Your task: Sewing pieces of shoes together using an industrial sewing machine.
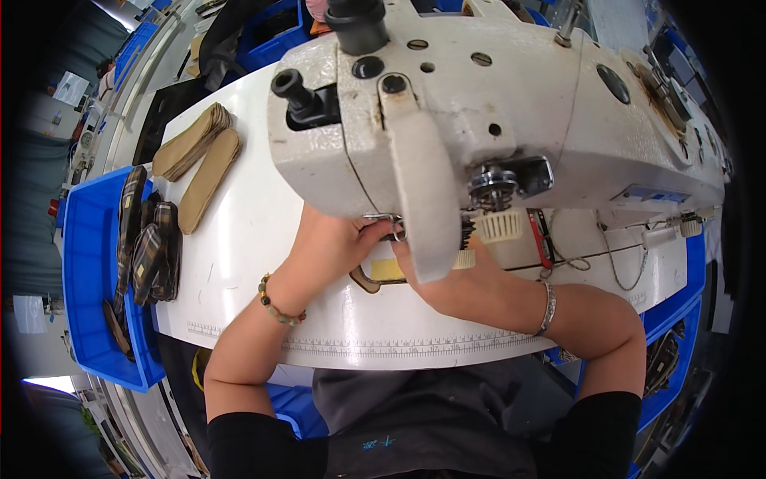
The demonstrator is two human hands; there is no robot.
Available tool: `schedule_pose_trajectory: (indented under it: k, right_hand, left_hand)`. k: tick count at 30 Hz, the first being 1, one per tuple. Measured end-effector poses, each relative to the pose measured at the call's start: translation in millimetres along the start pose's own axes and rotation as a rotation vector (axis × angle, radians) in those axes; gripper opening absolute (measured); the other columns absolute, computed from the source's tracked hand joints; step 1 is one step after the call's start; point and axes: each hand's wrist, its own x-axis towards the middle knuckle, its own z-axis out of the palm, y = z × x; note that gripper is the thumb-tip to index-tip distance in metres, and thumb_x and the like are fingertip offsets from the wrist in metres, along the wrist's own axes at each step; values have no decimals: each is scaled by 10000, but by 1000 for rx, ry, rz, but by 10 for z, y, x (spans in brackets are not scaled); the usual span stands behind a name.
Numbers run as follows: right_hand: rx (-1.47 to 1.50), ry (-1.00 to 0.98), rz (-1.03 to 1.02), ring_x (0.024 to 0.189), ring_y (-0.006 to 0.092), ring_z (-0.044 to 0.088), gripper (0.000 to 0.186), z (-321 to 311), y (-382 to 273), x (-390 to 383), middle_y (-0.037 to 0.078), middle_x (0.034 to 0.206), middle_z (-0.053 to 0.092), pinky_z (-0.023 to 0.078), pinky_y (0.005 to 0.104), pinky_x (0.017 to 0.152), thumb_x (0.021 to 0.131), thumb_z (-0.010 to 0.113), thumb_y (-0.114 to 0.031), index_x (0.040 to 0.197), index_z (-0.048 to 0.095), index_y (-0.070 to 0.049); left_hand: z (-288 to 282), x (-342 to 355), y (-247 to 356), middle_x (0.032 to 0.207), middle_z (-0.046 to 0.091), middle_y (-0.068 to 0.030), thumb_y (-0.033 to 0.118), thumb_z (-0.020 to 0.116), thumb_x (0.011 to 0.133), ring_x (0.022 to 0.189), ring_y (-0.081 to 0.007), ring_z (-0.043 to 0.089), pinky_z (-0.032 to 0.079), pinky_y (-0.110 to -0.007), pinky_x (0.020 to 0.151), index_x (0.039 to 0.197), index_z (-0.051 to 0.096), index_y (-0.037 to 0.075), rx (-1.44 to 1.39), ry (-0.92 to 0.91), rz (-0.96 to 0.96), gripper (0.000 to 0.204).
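A large white sewing machine head (479, 104) hangs over the white work table (247, 239). Under its needle end lies a flat shoe piece (381, 271), tan with a dark edge and a yellow patch. My left hand (335, 243) presses on that piece from the left, its fingers reaching up to the presser foot area. From the right, my right hand (447, 275) holds the same piece, largely hidden behind the machine's front cover. A bead bracelet is on my left wrist, a silver bangle on my right.
A stack of tan insole-shaped pieces (195, 148) lies at the table's far left. A blue bin (88, 271) beside the table holds dark plaid pieces (152, 251). Another blue bin (678, 303) sits at right. A ruler strip runs along the table's near edge.
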Motion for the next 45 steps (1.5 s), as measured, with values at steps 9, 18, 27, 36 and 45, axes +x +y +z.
schedule_pose_trajectory:
  k: [9,18,27,36,45]
  right_hand:
    - [71,294,92,492,273,601,289,268,42,-56,91,588,611,451,398,445,773,649,-121,1012,692,36]
    - [409,332,337,491,358,587,178,73,84,15,158,530,566,468,445,467,854,630,-130,722,675,-20]
    - [103,326,138,529,277,627,241,0,42,-28,116,690,642,497,409,485,776,632,-74,1009,650,-17]
    - [82,263,146,504,266,618,324,65,61,-29,102,621,617,496,395,482,747,637,-79,1061,655,1]
    - [164,340,173,517,250,626,292,33,61,8,82,624,619,496,386,485,750,630,-86,1025,667,6]
  left_hand:
    - [4,-12,11,876,707,-80,79,799,693,836,-317,653,510,-414,752,912,767,95,130,10,135,222]
    - [11,-25,-9,844,704,-61,153,801,733,760,-294,656,521,-374,647,938,773,140,224,56,147,208]
    - [5,-27,-8,808,695,-54,183,801,727,720,-283,652,515,-371,613,967,769,174,238,31,91,243]
    - [30,35,-19,758,696,-38,183,786,740,695,-271,660,516,-372,589,946,761,169,243,111,90,208]
    - [64,6,-11,705,680,-37,184,790,718,660,-260,653,504,-373,564,929,752,146,276,129,56,218]
